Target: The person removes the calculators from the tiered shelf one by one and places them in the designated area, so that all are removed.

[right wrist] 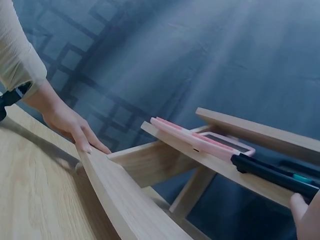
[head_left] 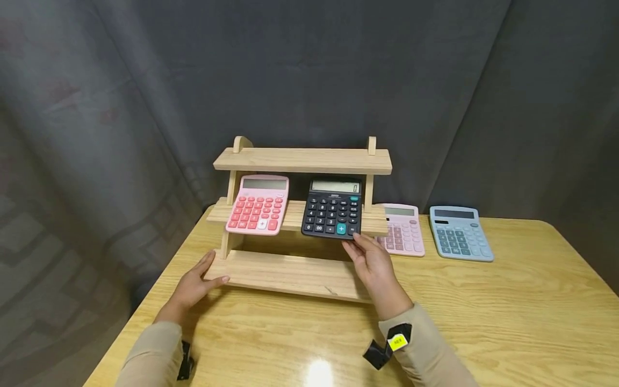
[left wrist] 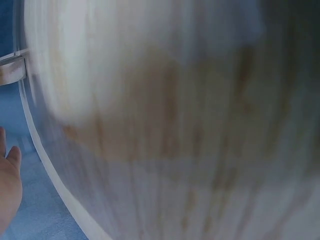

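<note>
A pink calculator [head_left: 258,205] leans on the middle shelf of a three-tier wooden rack [head_left: 302,159], toward its left end. To its right on that shelf is a black calculator [head_left: 332,208] with a 0 on its display. My right hand [head_left: 376,271] pinches its lower right corner, thumb on the face and fingers below. My left hand [head_left: 193,285] rests against the left end of the rack's bottom board, thumb along the front edge and fingers at the side. In the right wrist view, the left hand [right wrist: 67,120] touches that board end. Blurred wood fills most of the left wrist view.
A pale pink calculator [head_left: 408,236] lies on the wooden table [head_left: 522,312], partly hidden behind the rack's right side. Right of it lies a light blue calculator [head_left: 461,234]. A dark grey curtain [head_left: 309,75] hangs behind the table.
</note>
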A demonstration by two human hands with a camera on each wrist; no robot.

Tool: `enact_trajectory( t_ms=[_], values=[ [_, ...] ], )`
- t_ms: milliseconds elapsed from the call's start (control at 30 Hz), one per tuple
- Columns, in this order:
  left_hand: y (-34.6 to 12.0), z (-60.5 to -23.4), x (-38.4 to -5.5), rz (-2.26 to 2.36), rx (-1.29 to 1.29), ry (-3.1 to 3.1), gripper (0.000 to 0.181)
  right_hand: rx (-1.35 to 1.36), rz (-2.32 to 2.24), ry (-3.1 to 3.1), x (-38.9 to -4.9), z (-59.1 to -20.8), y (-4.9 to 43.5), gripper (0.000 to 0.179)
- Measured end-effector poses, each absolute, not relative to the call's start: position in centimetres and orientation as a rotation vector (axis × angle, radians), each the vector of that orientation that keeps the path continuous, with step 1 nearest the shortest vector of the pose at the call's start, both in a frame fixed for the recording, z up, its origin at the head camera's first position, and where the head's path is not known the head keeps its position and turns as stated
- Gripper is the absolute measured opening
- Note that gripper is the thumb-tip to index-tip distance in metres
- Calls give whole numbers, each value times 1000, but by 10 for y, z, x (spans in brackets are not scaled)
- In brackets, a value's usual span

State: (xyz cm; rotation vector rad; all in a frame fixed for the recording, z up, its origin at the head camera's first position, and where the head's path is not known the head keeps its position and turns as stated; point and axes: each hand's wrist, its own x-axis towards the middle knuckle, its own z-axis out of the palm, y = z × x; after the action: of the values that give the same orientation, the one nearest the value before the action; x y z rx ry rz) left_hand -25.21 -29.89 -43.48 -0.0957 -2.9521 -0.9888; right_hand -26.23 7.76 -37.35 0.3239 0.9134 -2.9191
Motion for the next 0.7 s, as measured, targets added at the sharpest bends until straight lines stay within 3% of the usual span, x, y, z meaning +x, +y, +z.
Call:
enact_trajectory(
  t_ms=[700],
  values=[
    [-295,-438,-250,-1011,-83,-2922,89,318,-2966,862,-246,-372,79,21]
  ],
)
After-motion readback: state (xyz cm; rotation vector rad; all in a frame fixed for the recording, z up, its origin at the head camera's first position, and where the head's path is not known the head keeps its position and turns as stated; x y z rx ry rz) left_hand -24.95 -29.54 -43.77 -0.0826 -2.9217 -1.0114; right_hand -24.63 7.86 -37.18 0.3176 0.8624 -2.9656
